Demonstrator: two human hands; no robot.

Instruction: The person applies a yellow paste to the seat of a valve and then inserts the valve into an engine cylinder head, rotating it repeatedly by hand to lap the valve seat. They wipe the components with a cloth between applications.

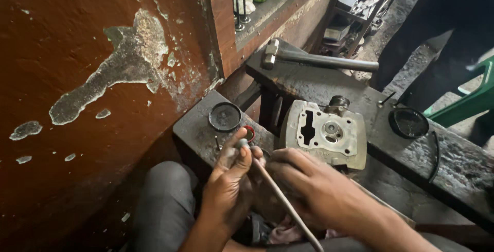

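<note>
Thin grey metal rod (285, 205): it runs diagonally from the lower edge of the view up to a rounded tip between both hands, just in front of the dark, grimy metal table (195, 128). The left hand (229, 185) is closed around the upper end of the rod, thumb and fingers pinching just below the tip; this grip appears to steady and guide the working end. The right hand (303, 180) lies curled, palm down, over the area beside the rod; whether it grips anything beneath is not visible.

The grey cast-aluminium cylinder head (325, 133) rests on the table just beyond the right hand, its machined face tilted toward the person, so the ports and the central bore face the work.

A round black lid (225, 116) lies flat on the near-left part of the table, with a small red-rimmed ring (249, 133) just beside it, touching the left-hand fingertips or nearly so. Both lie within short reach.

A steel-headed hammer (314, 59) lies across the raised rear table, well apart from the hands. A second round black cap (408, 123) sits to the right of the cylinder head. The peeling red-brown wall (103, 77) stands to the left.
</note>
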